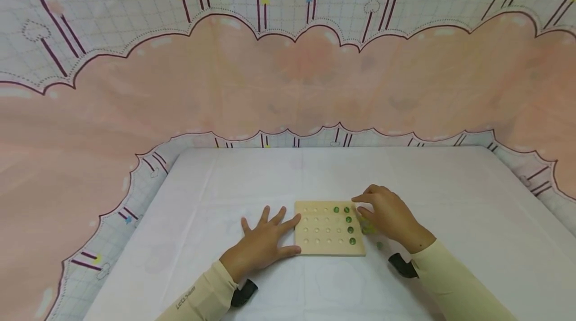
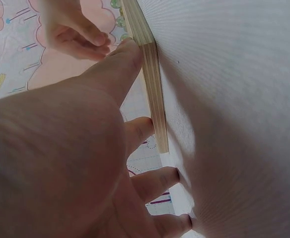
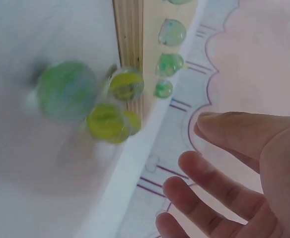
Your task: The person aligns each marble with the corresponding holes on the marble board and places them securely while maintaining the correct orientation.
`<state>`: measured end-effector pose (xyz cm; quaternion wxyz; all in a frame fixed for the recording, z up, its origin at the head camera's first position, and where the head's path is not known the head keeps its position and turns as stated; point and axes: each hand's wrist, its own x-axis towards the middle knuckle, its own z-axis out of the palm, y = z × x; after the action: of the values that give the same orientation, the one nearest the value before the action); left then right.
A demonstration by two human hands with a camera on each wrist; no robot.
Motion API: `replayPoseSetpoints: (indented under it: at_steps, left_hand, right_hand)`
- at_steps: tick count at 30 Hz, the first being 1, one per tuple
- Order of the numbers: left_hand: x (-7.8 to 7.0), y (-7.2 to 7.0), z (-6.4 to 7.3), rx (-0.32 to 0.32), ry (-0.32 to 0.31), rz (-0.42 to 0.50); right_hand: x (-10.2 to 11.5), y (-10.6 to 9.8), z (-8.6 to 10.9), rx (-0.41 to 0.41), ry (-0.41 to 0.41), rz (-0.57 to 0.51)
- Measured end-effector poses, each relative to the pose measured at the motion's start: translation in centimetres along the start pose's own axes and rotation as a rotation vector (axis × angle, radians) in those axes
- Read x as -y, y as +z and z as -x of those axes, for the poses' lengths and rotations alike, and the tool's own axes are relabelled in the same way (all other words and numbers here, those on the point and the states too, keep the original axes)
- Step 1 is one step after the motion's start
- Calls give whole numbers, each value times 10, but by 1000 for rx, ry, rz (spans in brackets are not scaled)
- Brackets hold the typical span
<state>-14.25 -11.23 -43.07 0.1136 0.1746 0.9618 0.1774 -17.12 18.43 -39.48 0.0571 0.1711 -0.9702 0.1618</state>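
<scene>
A pale wooden board [image 1: 317, 236] with rows of round hollows lies flat on the table. Several green marbles [image 1: 350, 230] sit in its right column, and another green one fills a hollow in the top row. My left hand [image 1: 261, 246] has its fingers spread; thumb and forefinger touch the board's left side, the other fingertips on the cloth. Over the board's top right corner is my right hand [image 1: 389, 216], thumb and fingers apart. No marble shows between them in the right wrist view. Yellow marbles [image 3: 105, 121] lie against the board's right edge, partly below that hand.
A loose green marble [image 1: 380, 245] lies on the white tablecloth [image 1: 238, 176], right of the board near the right wrist. Dark wrist-worn cameras [image 1: 244, 293] sit under both forearms. Behind the table hangs a patterned curtain [image 1: 288, 81].
</scene>
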Motion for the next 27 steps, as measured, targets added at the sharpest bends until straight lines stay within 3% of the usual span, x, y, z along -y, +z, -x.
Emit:
replayPoseSetpoints:
  at_steps: [12, 27]
  left_hand:
    - [-1, 5, 2, -5, -21, -13]
    - [0, 2, 3, 1, -15, 4]
  right_hand:
    - [-15, 5, 12, 28, 79, -33]
    - [-17, 10, 12, 74, 79, -33]
